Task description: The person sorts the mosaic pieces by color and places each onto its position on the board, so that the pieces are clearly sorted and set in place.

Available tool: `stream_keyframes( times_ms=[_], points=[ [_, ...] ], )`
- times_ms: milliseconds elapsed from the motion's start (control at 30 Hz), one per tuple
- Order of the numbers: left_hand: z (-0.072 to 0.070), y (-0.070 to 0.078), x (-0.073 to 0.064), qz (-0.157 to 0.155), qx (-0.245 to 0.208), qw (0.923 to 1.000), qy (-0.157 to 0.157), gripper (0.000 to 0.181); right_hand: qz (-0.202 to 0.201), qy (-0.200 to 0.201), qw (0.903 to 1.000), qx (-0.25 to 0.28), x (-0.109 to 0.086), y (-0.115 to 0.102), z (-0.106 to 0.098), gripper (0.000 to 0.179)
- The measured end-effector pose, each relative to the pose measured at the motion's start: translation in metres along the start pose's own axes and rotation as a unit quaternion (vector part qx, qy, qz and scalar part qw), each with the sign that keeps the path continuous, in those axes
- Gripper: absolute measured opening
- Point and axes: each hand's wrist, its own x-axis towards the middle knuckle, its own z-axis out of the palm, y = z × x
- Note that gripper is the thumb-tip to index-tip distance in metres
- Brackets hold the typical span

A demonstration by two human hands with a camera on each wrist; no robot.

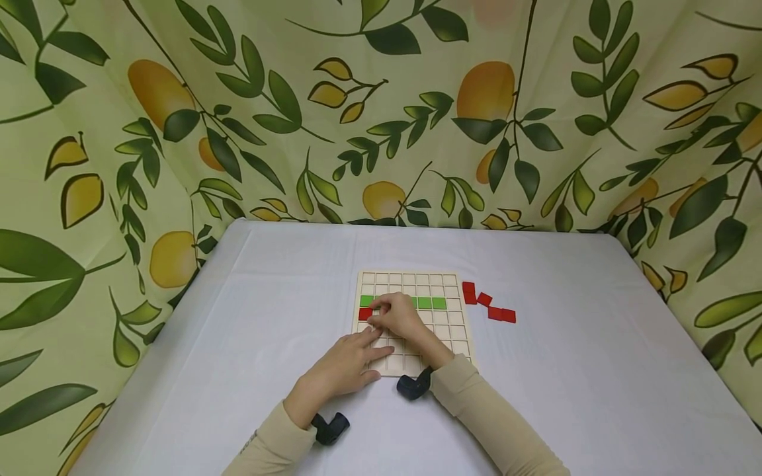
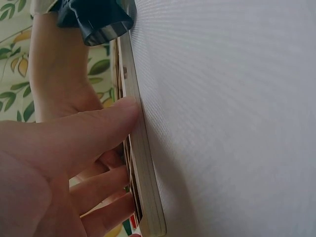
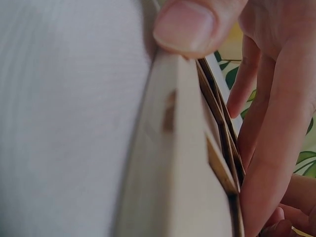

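A pale wooden grid board lies on the white-covered table. Several green tiles form a row on it, partly hidden by my right hand. Below the row's left end, a red square tile sits at the board's left edge, with my right thumb and index finger curled at its right side, pinching it. My left hand lies over the board's lower left corner, fingers spread on the grid. In the left wrist view, the left thumb touches the board's side edge.
Several loose red tiles lie right of the board. Both wrists wear black cameras. A fruit-and-leaf patterned curtain surrounds the back and sides of the table.
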Motion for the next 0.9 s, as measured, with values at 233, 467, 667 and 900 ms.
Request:
stream_keyframes(
  times_ms=[233,467,667,900],
  points=[
    [0.0009,-0.0008,0.0013,0.003,0.005,1.0,0.003,0.045,0.007,-0.006,0.9999,0.012,0.0002,-0.0001,-0.001,0.019],
    [0.002,-0.001,0.0018,0.0,0.0,1.0,0.002,0.045,0.004,-0.009,0.9999,0.009,0.0009,0.0022,-0.0013,0.021],
    [0.0014,-0.0004,0.0021,-0.003,-0.001,1.0,-0.003,0.046,-0.003,-0.007,0.9999,0.014,0.0002,0.0043,-0.002,0.021],
    [0.0007,0.0002,0.0016,-0.008,-0.005,0.9999,-0.007,0.045,-0.006,-0.007,0.9998,0.017,-0.0017,0.0022,-0.0046,0.019]
  ],
)
